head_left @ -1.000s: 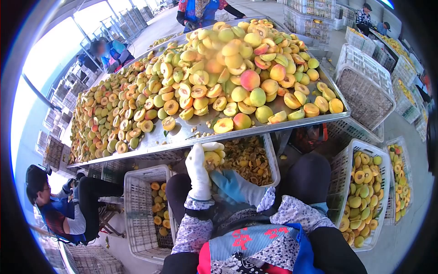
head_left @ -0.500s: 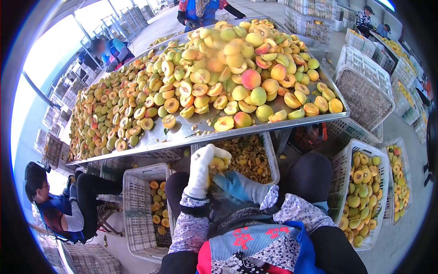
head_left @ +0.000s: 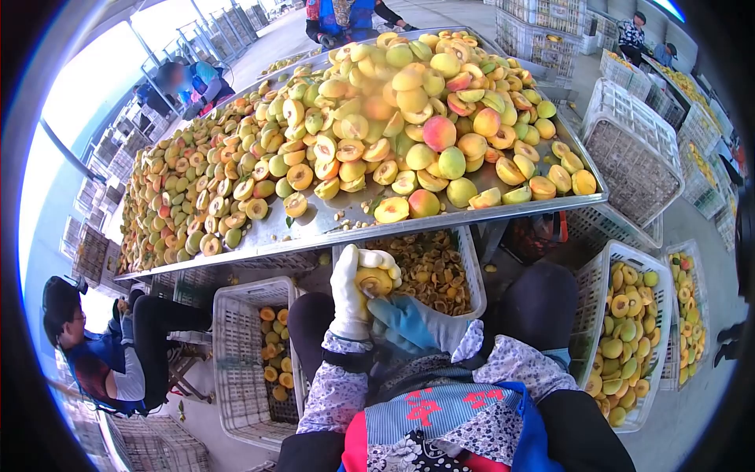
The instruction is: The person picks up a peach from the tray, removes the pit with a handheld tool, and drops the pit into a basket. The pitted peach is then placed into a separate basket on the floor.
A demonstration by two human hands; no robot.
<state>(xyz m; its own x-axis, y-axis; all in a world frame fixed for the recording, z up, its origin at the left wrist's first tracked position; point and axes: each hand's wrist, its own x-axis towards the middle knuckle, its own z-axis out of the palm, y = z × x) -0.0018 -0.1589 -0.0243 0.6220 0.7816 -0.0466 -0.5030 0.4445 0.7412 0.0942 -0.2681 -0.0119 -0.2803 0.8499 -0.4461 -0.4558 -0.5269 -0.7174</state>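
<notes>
Fruit [head_left: 373,281] held in your left hand [head_left: 350,287] has turned since the earlier frame, and you now see its round, cut-looking face with a dark centre more clearly.

Across the middle and far part of your view stretches the metal desk [head_left: 318,223], its raised rim running along the side nearest you. Heaped on it is a pile [head_left: 354,118] of yellow, green and red-blushed fruit, many pieces halved, highest toward the far middle and spreading to the left. Beyond the far side is one person [head_left: 340,16]; another person [head_left: 94,358] sits at the near left.

To your right stands a pale crate [head_left: 583,308] of fruit, mostly halves, and to your left a second crate [head_left: 236,358], partly filled with halves. Between your knees and the desk sits a third crate [head_left: 477,277], holding small brownish-yellow scraps [head_left: 429,271].

Your left hand, in a white glove, curls around the held fruit, gripping it above the near left part of the scraps crate. Your right hand [head_left: 413,318], in a blue-grey glove, comes from the right, fingertips close to the near side of that fruit; you cannot tell from this view whether they pinch anything.
</notes>
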